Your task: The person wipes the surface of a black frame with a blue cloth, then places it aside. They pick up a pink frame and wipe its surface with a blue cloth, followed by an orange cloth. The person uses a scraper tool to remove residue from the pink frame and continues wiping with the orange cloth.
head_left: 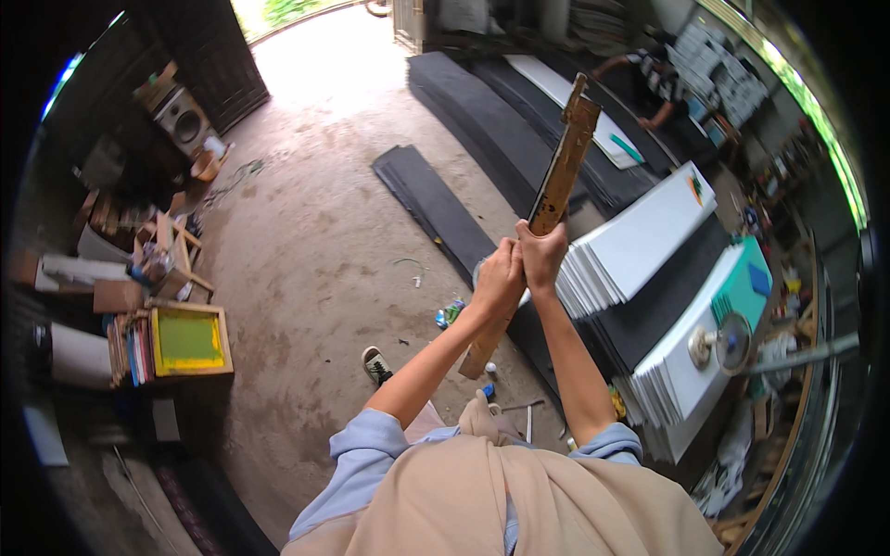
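A worn, yellowish wooden bar (560, 176) is at the centre of the frame, held up off the floor (306, 241) and slanting from the upper right of centre down toward the person's lap, its narrow notched end uppermost. The right hand (542, 252) has its grip closed around the bar near the middle of its length; the left hand (501, 278) is just below and touching it, its grip also clenched on the bar, though the fingers on the far side are hidden. A pale rounded edge shows beside the left hand, too small to identify. As far as progress can be judged, picking up the bar is done and both hands have it secured; setting it down is not yet done, and whether it has been worked on cannot be told. Right of the hands, a stack of white sheets (649, 230) lies in uneven layers, with a second white stack (681, 366) lower right, partly covered by teal sheets (742, 292); neither is touched by the hands. Long black sheets (482, 120) lie across the upper middle, and a separate black strip (422, 190) runs along the floor toward the hands. In the upper right a co-worker (660, 79) bends near the piles, well apart from the bar.
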### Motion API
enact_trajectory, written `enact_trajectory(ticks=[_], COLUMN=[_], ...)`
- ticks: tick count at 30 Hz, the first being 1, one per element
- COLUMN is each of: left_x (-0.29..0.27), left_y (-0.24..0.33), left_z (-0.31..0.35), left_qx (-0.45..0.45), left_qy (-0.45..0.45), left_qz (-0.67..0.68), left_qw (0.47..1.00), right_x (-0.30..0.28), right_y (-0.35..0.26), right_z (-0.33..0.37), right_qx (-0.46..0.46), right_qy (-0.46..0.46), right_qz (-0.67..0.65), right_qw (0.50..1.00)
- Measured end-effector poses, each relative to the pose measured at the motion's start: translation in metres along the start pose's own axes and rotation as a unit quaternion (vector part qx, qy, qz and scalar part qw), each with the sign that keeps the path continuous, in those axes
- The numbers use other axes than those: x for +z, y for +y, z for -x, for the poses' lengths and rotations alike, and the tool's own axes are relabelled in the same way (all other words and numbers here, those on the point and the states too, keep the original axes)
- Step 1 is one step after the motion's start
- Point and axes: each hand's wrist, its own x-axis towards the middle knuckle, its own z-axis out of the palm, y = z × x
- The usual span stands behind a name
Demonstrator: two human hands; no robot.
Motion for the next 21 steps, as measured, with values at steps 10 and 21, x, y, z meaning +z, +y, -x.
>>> enact_trajectory(ticks=[10,21], left_x=[-0.306,-0.623], left_y=[-0.165,-0.218], left_z=[-0.063,-0.023], left_qx=[-0.032,-0.185], left_qy=[0.218,0.461], left_qz=[-0.046,-0.062], left_qw=[0.974,0.866], right_x=[0.251,0.428], right_y=[-0.085,-0.185], right_z=[0.014,-0.004], right_qx=[0.052,0.032], right_qy=[-0.297,-0.525], right_qz=[-0.202,-0.316], right_qw=[0.932,0.790])
